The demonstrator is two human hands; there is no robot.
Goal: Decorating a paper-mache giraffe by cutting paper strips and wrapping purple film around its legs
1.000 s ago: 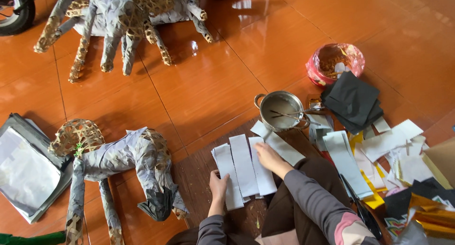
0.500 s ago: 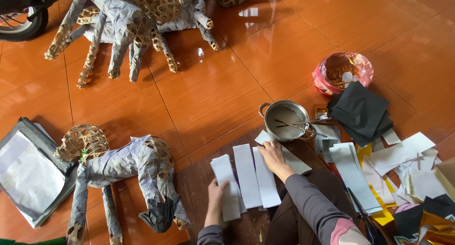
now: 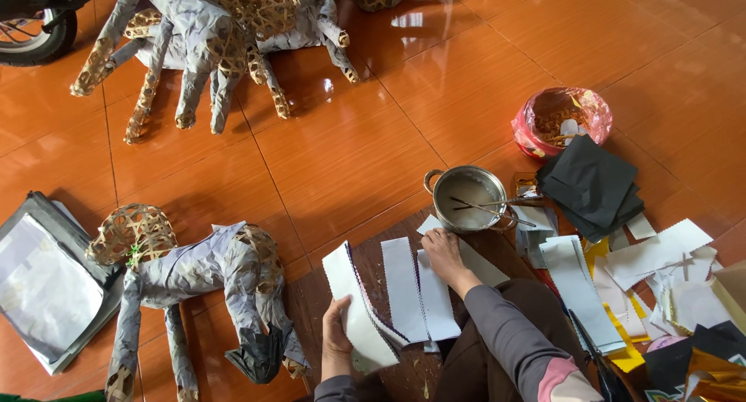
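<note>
Left hand point(image 3: 336, 341) curled in a grip, right hand point(image 3: 443, 249) pressed flat.

Orange floor, white paper, woven frames

The floor tiles point(image 3: 373, 138) are glossy orange-brown with thin dark grout lines. The paper strips point(image 3: 404, 289) are white, and the one lifted by the left hand point(image 3: 336, 344) shows a dark purple zigzag edge. The animal frame point(image 3: 202, 274) is tan open weave (lattice pattern) half covered in grey paper. The pot point(image 3: 468, 198) is silvery metal with pale paste inside. The squares point(image 3: 590, 184) are black. The bowl point(image 3: 561, 122) is wrapped in pink-red film. Yellow sheets point(image 3: 614, 347) lie under white scraps, with gold foil point(image 3: 715, 371) at the corner. The sleeve point(image 3: 513, 340) is grey with a pink cuff.
</note>
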